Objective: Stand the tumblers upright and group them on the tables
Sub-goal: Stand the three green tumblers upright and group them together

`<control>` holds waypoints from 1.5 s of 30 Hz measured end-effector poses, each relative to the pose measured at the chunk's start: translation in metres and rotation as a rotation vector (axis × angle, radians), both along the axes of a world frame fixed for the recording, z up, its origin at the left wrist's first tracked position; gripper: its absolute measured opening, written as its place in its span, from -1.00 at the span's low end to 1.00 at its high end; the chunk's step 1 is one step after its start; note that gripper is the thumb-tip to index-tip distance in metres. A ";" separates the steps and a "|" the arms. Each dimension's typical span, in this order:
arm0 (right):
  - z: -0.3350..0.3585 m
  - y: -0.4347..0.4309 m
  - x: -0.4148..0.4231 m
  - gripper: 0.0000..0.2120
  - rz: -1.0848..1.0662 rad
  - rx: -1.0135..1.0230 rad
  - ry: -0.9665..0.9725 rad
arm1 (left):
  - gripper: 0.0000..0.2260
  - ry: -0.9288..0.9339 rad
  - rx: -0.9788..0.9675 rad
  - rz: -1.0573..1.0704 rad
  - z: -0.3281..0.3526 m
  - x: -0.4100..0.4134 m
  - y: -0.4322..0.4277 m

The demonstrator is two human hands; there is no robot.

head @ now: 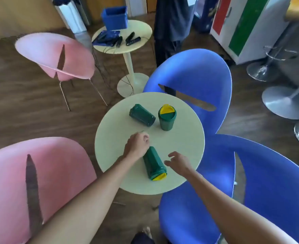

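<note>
Three green tumblers lie or stand on a round pale table point(185, 143). One tumbler with a yellow lid point(167, 118) stands upright at the far right. A second tumbler point(142, 115) lies on its side to its left. The nearest tumbler point(155, 164) lies on its side, its yellow lid pointing toward me. My left hand point(136, 144) hovers just left of this tumbler's base, fingers curled with nothing in them. My right hand point(177, 162) is open just right of the same tumbler, not touching it.
Two pink chairs point(57, 55) and two blue chairs point(196, 74) ring the table. A second round table point(141, 30) behind holds a blue bin point(114, 18) and dark items. A person stands at the back; bar stool bases sit on the right.
</note>
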State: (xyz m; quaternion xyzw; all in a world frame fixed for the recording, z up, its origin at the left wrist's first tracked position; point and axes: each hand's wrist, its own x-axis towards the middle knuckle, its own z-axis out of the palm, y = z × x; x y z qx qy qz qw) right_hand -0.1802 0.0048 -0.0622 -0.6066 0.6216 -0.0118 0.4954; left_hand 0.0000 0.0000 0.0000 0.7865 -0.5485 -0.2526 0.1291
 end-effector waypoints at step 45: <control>0.008 -0.104 0.098 -0.04 -0.609 0.236 0.367 | -0.11 -0.002 0.144 -1.008 -0.066 0.047 -0.201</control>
